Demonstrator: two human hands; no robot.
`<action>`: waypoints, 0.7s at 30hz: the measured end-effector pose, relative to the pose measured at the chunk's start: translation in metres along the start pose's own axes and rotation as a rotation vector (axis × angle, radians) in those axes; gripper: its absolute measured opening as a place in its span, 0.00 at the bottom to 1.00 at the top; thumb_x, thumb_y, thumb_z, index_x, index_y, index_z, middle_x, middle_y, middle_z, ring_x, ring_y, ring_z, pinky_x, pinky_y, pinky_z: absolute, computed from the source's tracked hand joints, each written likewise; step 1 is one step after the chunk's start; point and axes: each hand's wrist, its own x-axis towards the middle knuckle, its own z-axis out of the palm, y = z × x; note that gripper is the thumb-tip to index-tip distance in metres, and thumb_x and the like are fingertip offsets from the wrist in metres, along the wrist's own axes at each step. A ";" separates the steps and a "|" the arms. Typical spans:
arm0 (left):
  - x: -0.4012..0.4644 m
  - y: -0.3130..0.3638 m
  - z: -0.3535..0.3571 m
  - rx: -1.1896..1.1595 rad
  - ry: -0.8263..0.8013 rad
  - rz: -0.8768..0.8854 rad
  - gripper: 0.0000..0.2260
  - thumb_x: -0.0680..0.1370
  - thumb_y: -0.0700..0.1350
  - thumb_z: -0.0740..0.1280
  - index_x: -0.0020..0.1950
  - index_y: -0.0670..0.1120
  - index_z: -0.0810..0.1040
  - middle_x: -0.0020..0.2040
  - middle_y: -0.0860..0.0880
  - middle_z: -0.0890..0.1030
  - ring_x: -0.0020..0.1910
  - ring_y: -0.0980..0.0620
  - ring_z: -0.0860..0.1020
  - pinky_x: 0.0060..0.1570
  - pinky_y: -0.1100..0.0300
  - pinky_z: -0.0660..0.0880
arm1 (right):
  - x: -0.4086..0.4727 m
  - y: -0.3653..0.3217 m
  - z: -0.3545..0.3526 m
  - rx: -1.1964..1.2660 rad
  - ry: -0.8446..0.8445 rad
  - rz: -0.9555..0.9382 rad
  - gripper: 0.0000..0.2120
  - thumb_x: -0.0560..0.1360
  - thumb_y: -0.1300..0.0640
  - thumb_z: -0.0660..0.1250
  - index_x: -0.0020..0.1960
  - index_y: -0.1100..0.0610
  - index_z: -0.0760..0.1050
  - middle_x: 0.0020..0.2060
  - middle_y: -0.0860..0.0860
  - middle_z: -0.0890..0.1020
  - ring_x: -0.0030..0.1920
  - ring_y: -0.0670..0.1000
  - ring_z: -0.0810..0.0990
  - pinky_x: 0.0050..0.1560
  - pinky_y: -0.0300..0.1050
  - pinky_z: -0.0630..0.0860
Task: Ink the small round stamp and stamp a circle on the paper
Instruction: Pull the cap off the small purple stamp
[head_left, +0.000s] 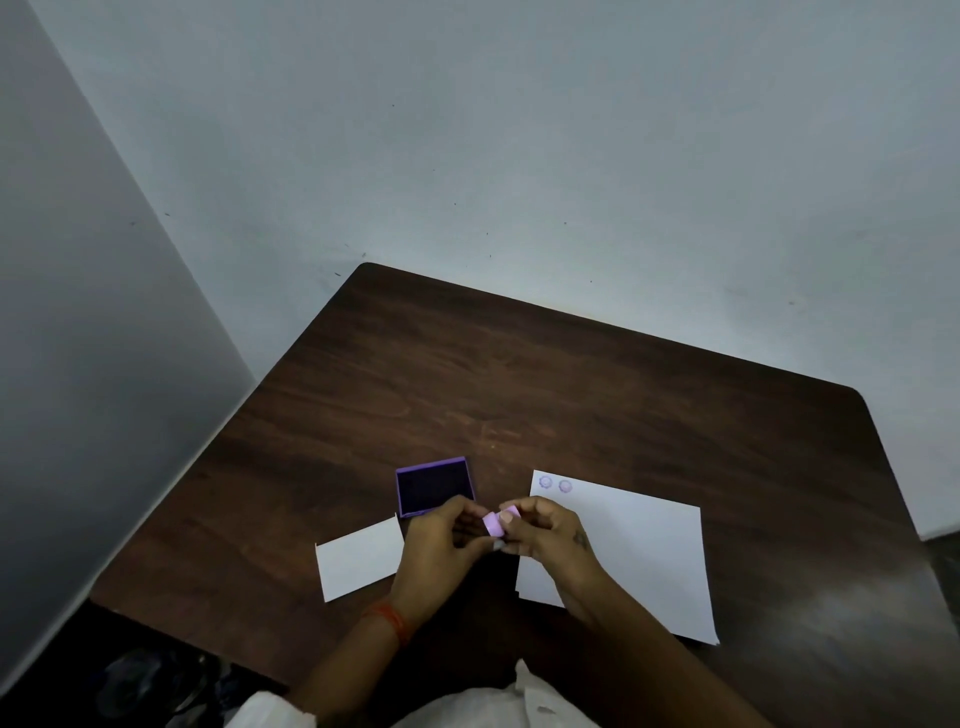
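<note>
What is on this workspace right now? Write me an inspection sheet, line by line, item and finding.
Surface: dark wooden table, set against a pale wall.
Job's things: small pink round stamp held between both hands above the table; purple ink pad open, behind the left hand; large white paper on the right, two round purple prints near its far left corner.
Clutter: small white card lying on the left.
Grippers: left hand and right hand both pinch pink pieces, apparently the stamp and its cap.
Cables: nothing seen.
Surroundings: bare wall corner; dark, unclear shapes on the floor at lower left.
</note>
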 end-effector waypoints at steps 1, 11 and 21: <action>0.000 0.001 -0.001 -0.021 -0.001 -0.006 0.09 0.69 0.43 0.74 0.43 0.55 0.78 0.41 0.57 0.83 0.43 0.65 0.80 0.41 0.77 0.74 | 0.000 -0.001 0.000 0.014 -0.007 0.013 0.09 0.72 0.56 0.70 0.51 0.56 0.79 0.48 0.55 0.85 0.47 0.52 0.84 0.51 0.44 0.82; 0.001 0.003 -0.008 -0.023 -0.021 0.002 0.09 0.68 0.42 0.75 0.45 0.51 0.81 0.43 0.55 0.84 0.43 0.63 0.81 0.44 0.74 0.76 | -0.006 -0.017 -0.002 0.050 -0.026 0.035 0.05 0.73 0.59 0.68 0.48 0.56 0.81 0.46 0.56 0.84 0.46 0.52 0.83 0.44 0.39 0.81; -0.002 -0.014 0.002 -0.045 -0.058 -0.129 0.15 0.69 0.39 0.73 0.50 0.55 0.77 0.49 0.58 0.81 0.45 0.65 0.80 0.47 0.75 0.76 | -0.016 -0.023 -0.017 0.850 -0.102 0.337 0.06 0.68 0.67 0.67 0.40 0.65 0.83 0.39 0.60 0.86 0.36 0.52 0.85 0.35 0.42 0.83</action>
